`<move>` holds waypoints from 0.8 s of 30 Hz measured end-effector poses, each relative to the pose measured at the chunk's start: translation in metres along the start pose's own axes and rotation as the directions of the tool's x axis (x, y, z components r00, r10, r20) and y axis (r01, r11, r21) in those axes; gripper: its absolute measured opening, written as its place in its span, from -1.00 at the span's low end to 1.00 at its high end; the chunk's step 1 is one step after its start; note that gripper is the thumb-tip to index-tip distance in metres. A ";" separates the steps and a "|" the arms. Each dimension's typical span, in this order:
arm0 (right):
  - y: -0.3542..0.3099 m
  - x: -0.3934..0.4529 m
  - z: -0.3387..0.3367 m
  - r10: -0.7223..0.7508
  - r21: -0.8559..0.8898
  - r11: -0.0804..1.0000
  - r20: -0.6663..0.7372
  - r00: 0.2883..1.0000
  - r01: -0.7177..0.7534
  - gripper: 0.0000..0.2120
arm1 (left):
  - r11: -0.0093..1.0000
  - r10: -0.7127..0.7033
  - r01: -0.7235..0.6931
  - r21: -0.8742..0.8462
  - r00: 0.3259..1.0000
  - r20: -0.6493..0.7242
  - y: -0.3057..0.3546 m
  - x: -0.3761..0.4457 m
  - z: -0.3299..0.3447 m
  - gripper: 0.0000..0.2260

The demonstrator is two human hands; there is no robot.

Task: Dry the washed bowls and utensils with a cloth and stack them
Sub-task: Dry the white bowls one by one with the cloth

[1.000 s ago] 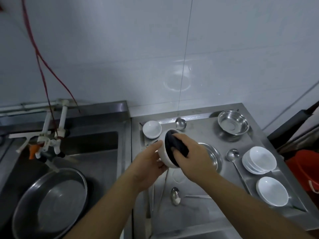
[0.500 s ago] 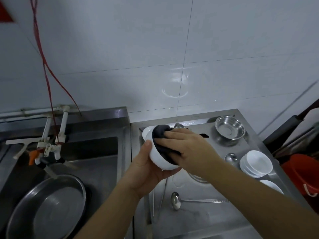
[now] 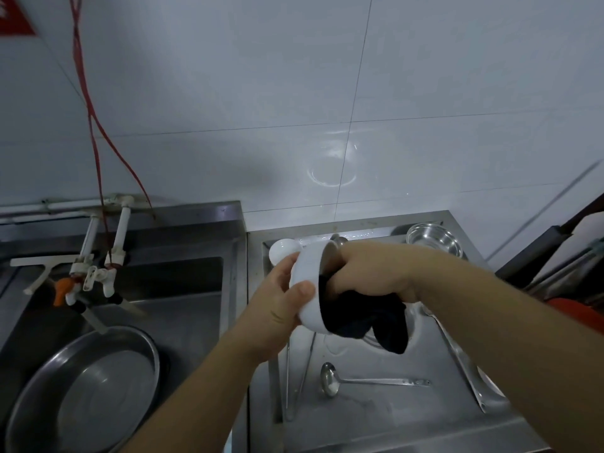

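Note:
My left hand [image 3: 277,308] grips a white bowl [image 3: 309,282] from outside, tipped on its side with the mouth facing right, held above the steel counter [image 3: 376,416]. My right hand [image 3: 369,273] holds a black cloth [image 3: 362,317] and is pushed into the bowl's mouth; the cloth's loose end hangs below the rim. A second white bowl [image 3: 282,249] sits upside down at the counter's back left. A steel ladle [image 3: 359,382] lies on the counter below my hands. My right arm hides the counter's right side.
A steel bowl [image 3: 436,240] stands at the back right of the counter. A long ladle handle [image 3: 464,364] lies under my right forearm. The sink [image 3: 183,308] on the left holds a large steel basin [image 3: 88,390], with taps [image 3: 94,276] above it.
The camera has tilted up, hiding the stacked white bowls on the right. The bowl has turned so its mouth faces right, and my right hand with the cloth has gone inside it.

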State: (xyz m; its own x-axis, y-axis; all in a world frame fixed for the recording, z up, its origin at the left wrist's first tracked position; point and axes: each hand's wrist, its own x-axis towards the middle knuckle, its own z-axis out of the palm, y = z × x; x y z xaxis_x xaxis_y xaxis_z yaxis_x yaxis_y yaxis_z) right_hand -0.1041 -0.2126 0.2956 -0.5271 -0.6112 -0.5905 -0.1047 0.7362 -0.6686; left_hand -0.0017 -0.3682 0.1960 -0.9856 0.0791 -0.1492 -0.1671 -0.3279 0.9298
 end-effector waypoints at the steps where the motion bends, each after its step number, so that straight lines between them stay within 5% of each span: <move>1: 0.001 -0.003 0.000 0.009 0.156 0.988 0.041 0.999 -0.016 -0.73 | 1.000 0.000 0.000 0.004 1.000 0.030 -0.001 -0.002 0.002 -0.02; 4: 0.006 -0.013 0.008 0.020 0.561 0.825 0.089 0.996 -0.066 -0.86 | 1.000 0.022 -0.021 -0.010 0.995 0.102 -0.003 -0.006 0.007 -0.03; 8: 0.016 -0.015 0.034 0.009 0.882 0.456 0.134 0.991 -0.123 -0.66 | 0.996 0.016 -0.005 -0.088 0.992 0.123 -0.003 -0.010 0.009 -0.02; 11: 0.013 -0.010 0.052 0.040 0.963 0.269 -0.018 0.999 0.006 -0.77 | 0.990 0.007 0.001 -0.142 0.999 0.052 -0.006 -0.008 0.007 -0.03; 13: 0.009 -0.005 0.059 0.126 0.958 0.239 -0.190 0.974 0.156 -0.81 | 0.991 -0.002 -0.001 -0.131 1.000 -0.017 -0.010 -0.005 0.006 -0.04; 16: 0.009 0.006 0.064 0.161 0.750 0.554 -0.521 0.838 0.360 -0.83 | 0.993 -0.007 -0.006 -0.118 0.995 -0.104 -0.015 -0.001 0.007 -0.05; 18: 0.016 0.011 0.062 -0.039 0.339 0.856 -0.711 0.703 0.390 -0.84 | 0.992 0.006 -0.022 -0.123 0.992 -0.128 -0.014 0.002 0.007 -0.05; 19: 0.020 0.011 0.060 -0.179 0.104 0.925 -0.730 0.660 0.365 -0.81 | 0.992 0.014 -0.031 -0.123 0.991 -0.135 -0.012 0.004 0.007 -0.06; 21: 0.025 0.012 0.053 -0.398 -0.261 0.917 -0.640 0.657 0.302 -0.73 | 0.992 0.024 -0.044 -0.121 0.987 -0.158 -0.010 0.006 0.007 -0.07; 24: 0.020 0.011 0.040 -0.427 -0.483 0.856 -0.454 0.782 0.187 -0.80 | 0.993 0.023 -0.046 -0.111 0.980 -0.195 -0.012 0.004 0.009 -0.03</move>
State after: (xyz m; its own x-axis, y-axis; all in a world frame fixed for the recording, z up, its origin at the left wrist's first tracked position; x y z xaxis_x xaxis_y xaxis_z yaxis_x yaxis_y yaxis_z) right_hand -0.0783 -0.2157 0.2578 -0.7502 -0.6605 0.0291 -0.5953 0.6557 -0.4644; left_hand -0.0034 -0.3561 0.1876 -0.9750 -0.1140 -0.1905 -0.1236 -0.4341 0.8923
